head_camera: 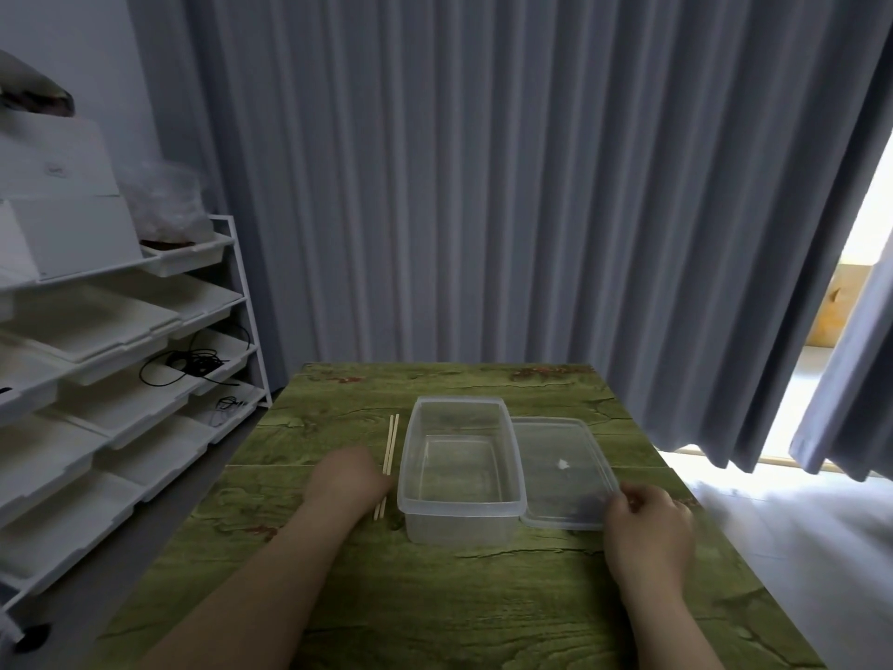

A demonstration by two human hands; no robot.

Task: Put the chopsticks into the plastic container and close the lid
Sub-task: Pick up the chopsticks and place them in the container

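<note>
left hand (345, 481) lowered, right hand (647, 524) curled

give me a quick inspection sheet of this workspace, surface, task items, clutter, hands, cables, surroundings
surface: green wood-grain table, flat.
job's things: two chopsticks lie side by side left of the open, empty plastic container; the lid lies on the table at its right.
clutter: nothing seen on the table.
grippers: left hand rests over the chopsticks' near part, grip unclear; right hand is at the lid's near right corner, fingers curled at its edge.
cables: black cables on the white shelf rack at left.
surroundings: grey curtain behind; bright opening at right.
</note>
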